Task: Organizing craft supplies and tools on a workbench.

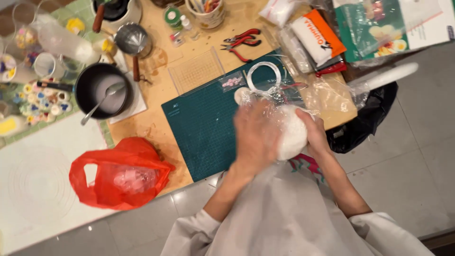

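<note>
One wooden table, seen from above, standing on a pale tiled floor; a white sheet covers its left end. One dark green cutting mat, its long axis running from lower left to upper right. One red plastic bag at the table's near edge, with clear wrapping inside. One black bag hanging off the right end. One dark pot holding one spoon, its handle pointing to the lower left. One smaller metal cup with a wooden handle. One clear gridded plate just beyond the mat. One coil of white wire on the mat's far corner. Two red-handled pliers, lying side by side, handles to the right. One mug of tools at the far edge. One white lump, roundish with no clear long axis, wrapped in clear film, held above the mat's right edge just in front of the person's chest. Left hand, blurred, fingers spread flat across the lump's left side, pressing the film. Right hand cupped around the lump's right side, fingers closed against it.
</note>
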